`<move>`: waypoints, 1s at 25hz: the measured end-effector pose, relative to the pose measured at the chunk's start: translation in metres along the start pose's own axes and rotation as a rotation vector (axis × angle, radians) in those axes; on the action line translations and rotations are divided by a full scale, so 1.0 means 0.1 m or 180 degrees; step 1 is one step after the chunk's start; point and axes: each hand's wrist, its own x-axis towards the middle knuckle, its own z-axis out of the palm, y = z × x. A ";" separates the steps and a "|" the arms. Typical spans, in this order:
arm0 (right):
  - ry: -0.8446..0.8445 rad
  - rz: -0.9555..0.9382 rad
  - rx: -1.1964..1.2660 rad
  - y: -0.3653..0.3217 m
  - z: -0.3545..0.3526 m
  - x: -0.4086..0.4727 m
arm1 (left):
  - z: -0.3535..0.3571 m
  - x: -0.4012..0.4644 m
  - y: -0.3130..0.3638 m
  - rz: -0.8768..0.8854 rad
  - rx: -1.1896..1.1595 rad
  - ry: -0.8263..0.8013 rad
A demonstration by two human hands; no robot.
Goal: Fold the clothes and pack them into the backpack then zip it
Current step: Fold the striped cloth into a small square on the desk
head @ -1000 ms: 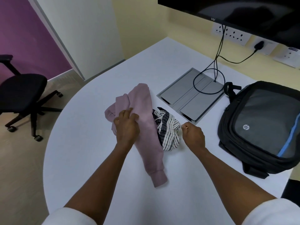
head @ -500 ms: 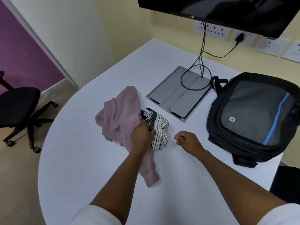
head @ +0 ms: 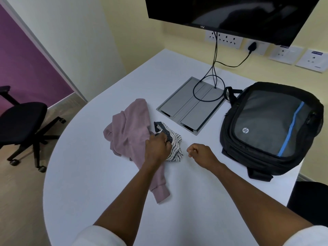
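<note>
A crumpled pink sweatshirt (head: 129, 128) lies on the white table (head: 85, 174), one sleeve trailing toward me. Right beside it sits a bunched black-and-white striped garment (head: 174, 146). My left hand (head: 157, 148) rests across both and is closed on the striped garment's dark edge. My right hand (head: 200, 152) is a loose fist on the table just right of the striped garment, holding nothing. A black and grey backpack (head: 269, 125) with a blue stripe lies flat at the right, zipped shut as far as I can see.
A grey cable hatch (head: 188, 107) is set into the table behind the clothes, with black cables looping up to wall sockets. A dark monitor (head: 230, 13) hangs above. A black office chair (head: 21, 119) stands on the floor at left.
My left hand moved right from the pink sweatshirt onto the striped garment and gripped it. My right hand drew slightly away to the right and stayed closed.
</note>
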 end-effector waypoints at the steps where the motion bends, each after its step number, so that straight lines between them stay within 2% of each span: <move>1: 0.0050 -0.0030 0.0003 -0.05 -0.03 -0.01 | -0.03 -0.04 0.02 0.0080 -0.0090 -0.0028; 4: 0.0257 -0.0398 -0.0095 -0.21 -0.17 -0.08 | -0.11 -0.21 0.06 0.0377 -0.0345 -0.0127; 6: 0.0210 -0.0819 -0.0358 -0.35 -0.26 -0.16 | -0.16 -0.32 0.07 0.0613 -0.0545 -0.0114; 10: -0.0379 -0.1407 -0.0999 -0.50 -0.27 -0.28 | -0.31 -0.48 0.13 0.1101 -0.0751 -0.0226; 12: -0.0716 -0.1423 -0.1301 -0.52 -0.22 -0.35 | -0.43 -0.55 0.21 0.1222 -0.0888 -0.0341; 14: -0.0835 -0.1291 -0.1635 -0.55 -0.21 -0.45 | -0.54 -0.61 0.27 0.1319 -0.0944 -0.0334; 20: -0.0456 -0.1087 -0.1826 -0.35 -0.32 -0.83 | -0.87 -0.80 0.20 0.1153 -0.0720 -0.0203; 25: 0.0001 -0.1144 -0.1745 -0.42 -0.51 -1.11 | -1.20 -0.99 0.04 0.1102 0.0158 -0.0888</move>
